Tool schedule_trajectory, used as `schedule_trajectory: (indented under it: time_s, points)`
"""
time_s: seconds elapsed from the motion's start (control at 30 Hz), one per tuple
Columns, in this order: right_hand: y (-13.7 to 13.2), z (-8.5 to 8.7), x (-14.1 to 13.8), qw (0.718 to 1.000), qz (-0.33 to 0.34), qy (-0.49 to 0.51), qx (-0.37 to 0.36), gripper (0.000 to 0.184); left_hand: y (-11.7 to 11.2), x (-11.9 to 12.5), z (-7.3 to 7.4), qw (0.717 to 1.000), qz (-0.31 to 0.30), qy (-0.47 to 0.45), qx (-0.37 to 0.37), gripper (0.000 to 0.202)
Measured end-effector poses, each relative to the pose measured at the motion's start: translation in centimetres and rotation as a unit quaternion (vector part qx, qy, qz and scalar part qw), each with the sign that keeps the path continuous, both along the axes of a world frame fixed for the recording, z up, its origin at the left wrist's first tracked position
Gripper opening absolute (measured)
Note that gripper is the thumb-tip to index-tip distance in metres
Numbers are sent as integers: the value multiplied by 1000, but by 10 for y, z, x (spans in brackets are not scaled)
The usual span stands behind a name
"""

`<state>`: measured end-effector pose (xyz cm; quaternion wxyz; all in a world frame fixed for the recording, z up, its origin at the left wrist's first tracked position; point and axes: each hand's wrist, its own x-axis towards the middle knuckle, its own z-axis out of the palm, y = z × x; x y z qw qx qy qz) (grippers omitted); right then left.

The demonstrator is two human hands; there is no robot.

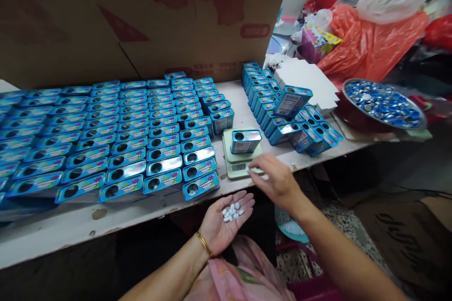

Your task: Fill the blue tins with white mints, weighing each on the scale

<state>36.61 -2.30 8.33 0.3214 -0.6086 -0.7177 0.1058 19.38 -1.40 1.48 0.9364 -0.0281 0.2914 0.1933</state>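
Observation:
My left hand [228,223] is palm up below the table edge, fingers stretched out, holding several small white candies [232,211] in its hollow. My right hand [277,178] is at the front of a pale green kitchen scale [231,160], fingers pinched together. A small white piece, like the candies, shows blurred between its fingertips. On the scale's platform stands a blue tin [246,142] with a round hole in its top. The scale's display [238,167] is too small to read.
Rows of upright blue tins [132,143] fill the table's left side. More tins [263,96] stand at right, one tilted on top [292,101]. A bowl of blue and silver caps [384,103], white card [305,82] and red bags [377,37] lie beyond. A large cardboard box [141,19] stands behind.

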Motion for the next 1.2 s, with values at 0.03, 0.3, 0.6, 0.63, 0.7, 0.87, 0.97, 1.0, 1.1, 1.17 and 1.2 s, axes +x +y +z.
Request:
schedule_trajectory:
  time_s: [0.03,0.3,0.6,0.63,0.7,0.87,0.97,1.0,1.1,1.17,1.2]
  points:
    - [15,8,7,999,-17,-12,25,8,0,0,1,1000,-7,2,-3,38]
    - [31,14,5,996,-24,-69,45,13,0,-8,0,1000,1,1,4,38]
    - [-61,-48,-50,983,97,-80,-136,11,-1,-5,-10,1000,-8,-18,2,35]
    - [-62,-51,-50,983,98,-75,-136,11,-2,-4,-10,1000,-9,-13,4,35]
    - [-62,-53,-50,984,99,-70,-132,11,-3,-4,-10,1000,-13,-10,12,36]
    - [-61,-52,-54,982,111,-71,-135,18,-6,-5,-8,999,-26,-7,23,38]
    - [-59,-54,-54,982,112,-63,-139,18,-4,-5,-7,1000,-14,-4,23,36]
    - [-58,-55,-53,983,111,-57,-136,17,-3,-5,-6,1000,-9,-4,24,35]
    - [-54,-52,-47,985,108,-51,-125,16,1,-4,-4,999,2,-6,32,33]
    - [-52,-49,-45,983,106,-67,-133,16,4,-3,-2,999,5,-7,36,34]
    - [-51,-47,-45,981,109,-81,-139,15,5,-2,-1,999,7,-9,36,34]
